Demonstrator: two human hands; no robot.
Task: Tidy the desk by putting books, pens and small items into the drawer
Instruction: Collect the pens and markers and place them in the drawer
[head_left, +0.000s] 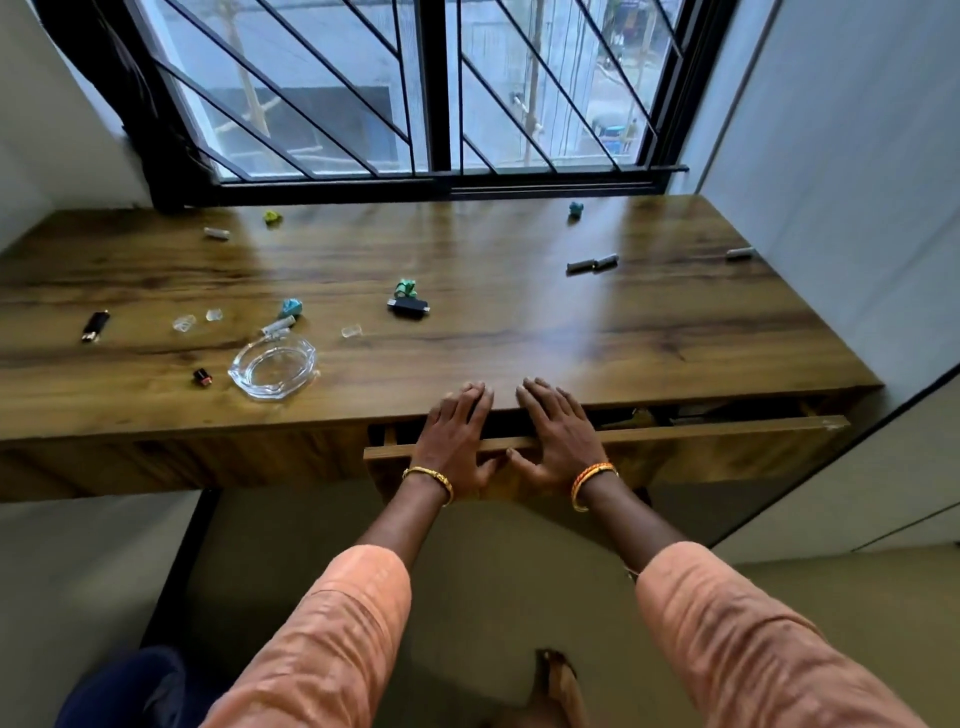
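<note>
The drawer (675, 434) sits under the front edge of the tabletop (467, 291), on its right half, pulled out only a little so that a dark gap shows above its front panel. Both hands lie side by side across that gap: the left hand (457, 431) and the right hand (558, 434) are flat with fingers straight and slightly spread, fingertips resting on the tabletop's edge, palms over the drawer's top rim, thumbs hanging down against its front. Neither holds anything. Each wrist wears bangles, and the sleeves are peach. Small things are scattered over the wood: a glass ashtray (272, 366) near the front left, a black lighter (95, 326) far left, a small dark cap (201, 376) beside the ashtray, clear plastic bits (184, 323), a blue-green crumpled scrap (291, 307), a black USB stick (409, 305) with a green scrap (405, 287) just behind it, and grey pen caps (592, 264) toward the right. A barred window (415, 88) runs behind the tabletop
</note>
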